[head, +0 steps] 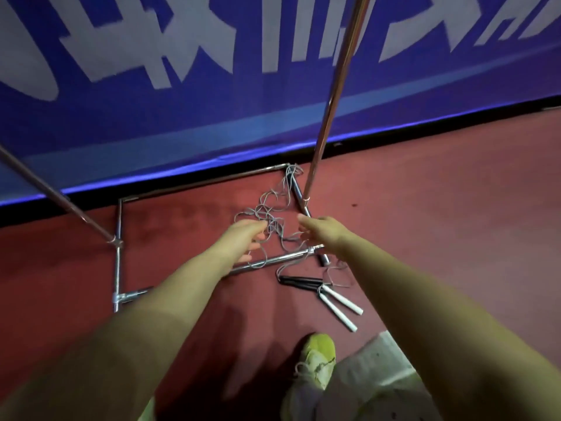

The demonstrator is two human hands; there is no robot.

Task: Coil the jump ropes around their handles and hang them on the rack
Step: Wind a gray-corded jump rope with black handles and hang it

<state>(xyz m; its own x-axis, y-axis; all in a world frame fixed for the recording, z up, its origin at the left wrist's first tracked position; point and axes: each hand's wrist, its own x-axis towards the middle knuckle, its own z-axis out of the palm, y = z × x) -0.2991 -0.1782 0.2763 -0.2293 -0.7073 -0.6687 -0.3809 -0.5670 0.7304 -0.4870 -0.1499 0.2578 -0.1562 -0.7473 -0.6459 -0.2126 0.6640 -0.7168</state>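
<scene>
Head view looks down over two bare forearms reaching toward a tangle of thin grey cords (270,220) heaped on the red floor (440,208) inside the chrome base frame of the rack (117,253). One loop of the tangle drapes over the frame's near bar, and more cord is bunched at the far right corner of the frame. The left hand (243,241) lies at the left edge of the tangle, fingers loosely curled with their tips among the strands; whether they actually pinch a strand cannot be told. The right hand (321,230) is at the right edge of the tangle, thumb stretched forward and fingers bent under, with cord running just beneath them; its grip cannot be told either. Two uprights of the rack rise from the base, one slanting to the left edge of the picture, one climbing to the top. Just outside the frame, near the right forearm, lie two black handles (299,282) side by side and, touching their right ends, two white handles (340,306) splayed apart, all flat on the floor. A yellow-green shoe (318,360) and a pale trouser leg show at the bottom. Behind the rack stands a blue banner (212,117) with large white characters
</scene>
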